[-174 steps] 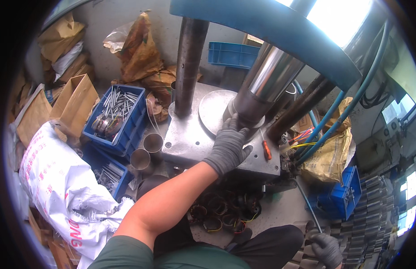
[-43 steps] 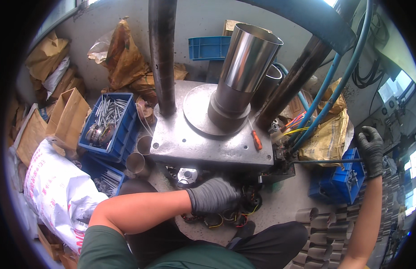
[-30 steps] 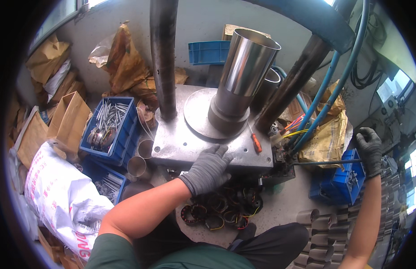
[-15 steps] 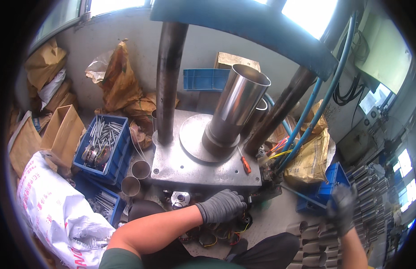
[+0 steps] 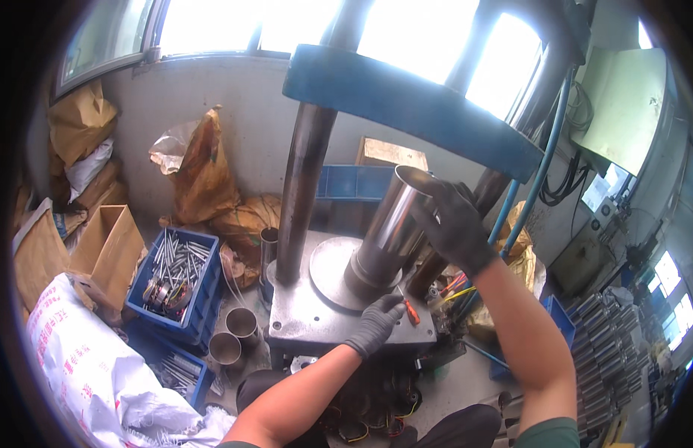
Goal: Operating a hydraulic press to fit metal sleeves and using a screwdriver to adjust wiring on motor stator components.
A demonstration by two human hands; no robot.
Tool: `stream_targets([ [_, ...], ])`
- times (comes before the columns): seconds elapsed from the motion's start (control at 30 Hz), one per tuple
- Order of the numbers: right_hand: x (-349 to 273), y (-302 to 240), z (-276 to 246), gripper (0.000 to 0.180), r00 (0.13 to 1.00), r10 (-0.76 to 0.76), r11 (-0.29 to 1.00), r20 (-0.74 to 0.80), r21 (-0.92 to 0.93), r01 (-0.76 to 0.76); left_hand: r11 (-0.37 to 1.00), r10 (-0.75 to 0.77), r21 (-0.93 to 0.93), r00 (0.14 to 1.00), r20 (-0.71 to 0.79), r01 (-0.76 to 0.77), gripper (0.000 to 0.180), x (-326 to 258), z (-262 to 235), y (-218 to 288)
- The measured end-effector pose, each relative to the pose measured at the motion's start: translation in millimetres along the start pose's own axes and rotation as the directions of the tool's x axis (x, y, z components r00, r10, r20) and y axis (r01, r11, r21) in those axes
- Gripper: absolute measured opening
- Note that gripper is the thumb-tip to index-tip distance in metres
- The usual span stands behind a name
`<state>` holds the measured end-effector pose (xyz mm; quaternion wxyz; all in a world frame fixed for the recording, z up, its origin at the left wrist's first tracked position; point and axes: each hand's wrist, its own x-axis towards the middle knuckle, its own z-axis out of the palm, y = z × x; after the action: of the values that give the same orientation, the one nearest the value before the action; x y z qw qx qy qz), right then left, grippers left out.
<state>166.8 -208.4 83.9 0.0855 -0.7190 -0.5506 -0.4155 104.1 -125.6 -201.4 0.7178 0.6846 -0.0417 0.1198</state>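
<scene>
A shiny metal tube (image 5: 391, 224) leans slightly right above a round metal disc (image 5: 328, 272) on the press bed. At its upper right side is my right hand (image 5: 458, 231) in a dark glove, its fingers curled against the tube near the rim. My left hand (image 5: 376, 326), in a grey glove, rests low at the front of the bed, close to the tube's base. Its fingers are bent together, and whatever they may hold is hidden. Just right of them lies a screwdriver with an orange-red handle (image 5: 412, 312).
Two steel columns and a blue crossbeam (image 5: 406, 97) frame the bed. A blue crate (image 5: 174, 276) of metal rods and wired parts stands left, beside open cylinders (image 5: 242, 325) and a white sack (image 5: 100, 366). Stacked metal tubes (image 5: 608, 336) fill the right; blue hoses (image 5: 552, 142) hang nearby.
My right hand has come from the lower right, near the blue bin, up to the tube's top. My left hand has shifted up onto the bed's front. The view has tilted upward.
</scene>
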Motion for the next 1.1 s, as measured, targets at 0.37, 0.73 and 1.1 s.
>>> stream_targets([
  [0.37, 34.7, 63.6, 28.3, 0.019, 0.645, -0.077, 0.874, 0.760, 0.363, -0.323, 0.479, 0.116, -0.863, 0.964, 0.240, 0.157, 0.036, 31.0, -21.9, -16.5],
  [0.73, -193.9, -63.9, -2.6, 0.046, 0.857, 0.310, 0.532, 0.413, 0.672, -0.516, 0.786, 0.346, 0.563, 0.937, -0.055, -0.257, 0.022, -5.8, -23.3, 32.1],
  [1.1, -320.3, -178.9, -39.6, 0.078, 0.260, 0.417, -0.905, 0.871, 0.371, 0.210, 0.968, 0.226, 0.188, 0.905, -0.360, -0.167, 0.024, -33.5, -23.0, 35.9],
])
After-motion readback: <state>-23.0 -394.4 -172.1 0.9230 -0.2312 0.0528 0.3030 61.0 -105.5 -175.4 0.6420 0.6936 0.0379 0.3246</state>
